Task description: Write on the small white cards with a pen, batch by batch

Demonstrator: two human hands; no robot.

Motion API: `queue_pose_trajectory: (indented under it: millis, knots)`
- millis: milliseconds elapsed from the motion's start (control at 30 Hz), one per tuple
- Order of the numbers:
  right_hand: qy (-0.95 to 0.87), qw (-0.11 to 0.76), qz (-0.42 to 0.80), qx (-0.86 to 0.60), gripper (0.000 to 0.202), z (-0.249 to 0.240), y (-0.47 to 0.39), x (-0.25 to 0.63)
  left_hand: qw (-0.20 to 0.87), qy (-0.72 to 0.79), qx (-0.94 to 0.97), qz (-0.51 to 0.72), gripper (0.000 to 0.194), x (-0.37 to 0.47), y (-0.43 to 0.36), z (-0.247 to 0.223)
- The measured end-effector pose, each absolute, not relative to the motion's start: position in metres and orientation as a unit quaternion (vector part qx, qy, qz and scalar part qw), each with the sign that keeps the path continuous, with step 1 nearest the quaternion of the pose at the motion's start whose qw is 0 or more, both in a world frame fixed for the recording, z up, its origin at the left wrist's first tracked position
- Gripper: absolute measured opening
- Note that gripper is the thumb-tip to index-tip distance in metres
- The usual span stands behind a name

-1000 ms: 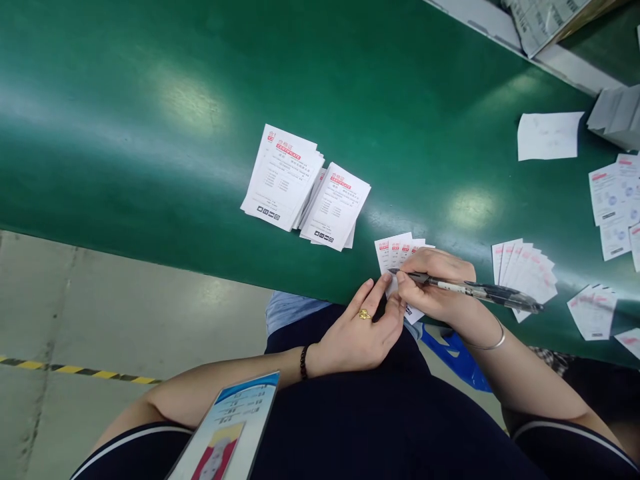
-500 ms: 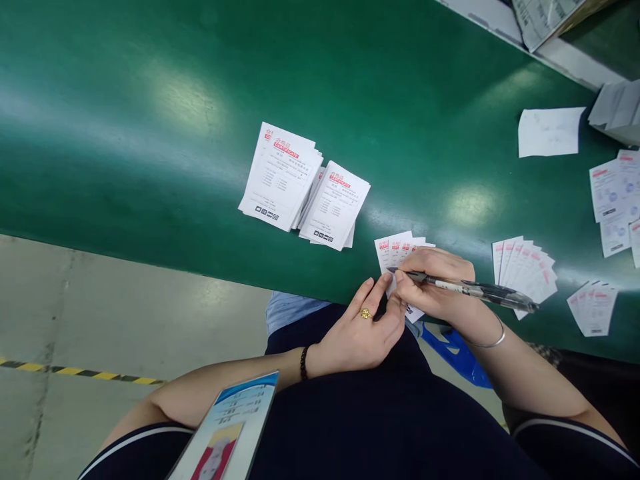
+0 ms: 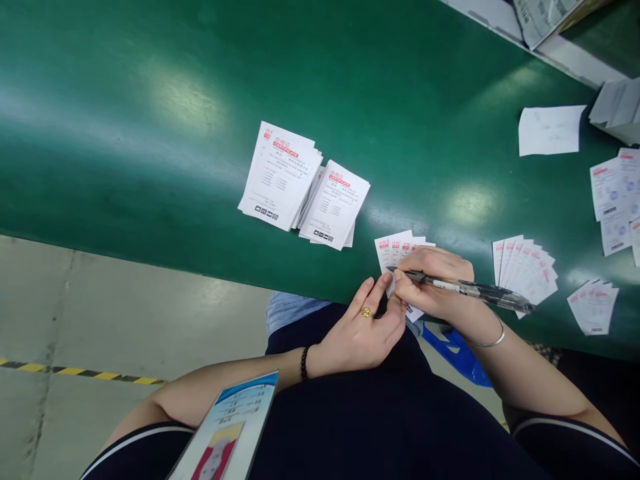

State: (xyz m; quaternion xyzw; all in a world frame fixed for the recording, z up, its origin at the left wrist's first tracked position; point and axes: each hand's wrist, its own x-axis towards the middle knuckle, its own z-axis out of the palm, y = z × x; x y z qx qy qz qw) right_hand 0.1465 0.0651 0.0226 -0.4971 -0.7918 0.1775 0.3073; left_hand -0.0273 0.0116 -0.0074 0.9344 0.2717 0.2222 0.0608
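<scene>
My right hand (image 3: 440,280) is closed around a black pen (image 3: 470,288), whose tip rests on a small fan of white certificate cards (image 3: 399,245) with red print. The pen slants back over my wrist. My left hand (image 3: 367,327), wearing a gold ring, is at the near edge of the same cards and holds them at the table's edge; its fingertips are close to the pen tip. Both hands cover much of the cards, so any writing under them is hidden.
On the green table (image 3: 150,167), two stacks of larger-looking certificates (image 3: 285,177) lie left of my hands. To the right lie another card fan (image 3: 525,270), a smaller fan (image 3: 594,307), a blank-looking paper (image 3: 551,131) and stamped cards (image 3: 614,193). A box (image 3: 550,20) stands far right.
The pen's back end has tipped slightly left and up as my right hand makes a tiny shift. My left hand and the cards stay in place.
</scene>
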Motion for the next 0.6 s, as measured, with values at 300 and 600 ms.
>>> queue_pose_trajectory:
  millis: [300,600]
  knots:
    - [-0.787,0.289,0.181,-0.514,0.014,0.0222,0.0633,0.1471,0.052,0.273,0.936,0.215,0.029,-0.028,0.0127,-0.006]
    - [-0.79,0.271,0.189,-0.516,0.013,0.0223,0.062,0.1497,0.053,0.275,0.935,0.219,0.029,-0.028,0.0116,-0.0067]
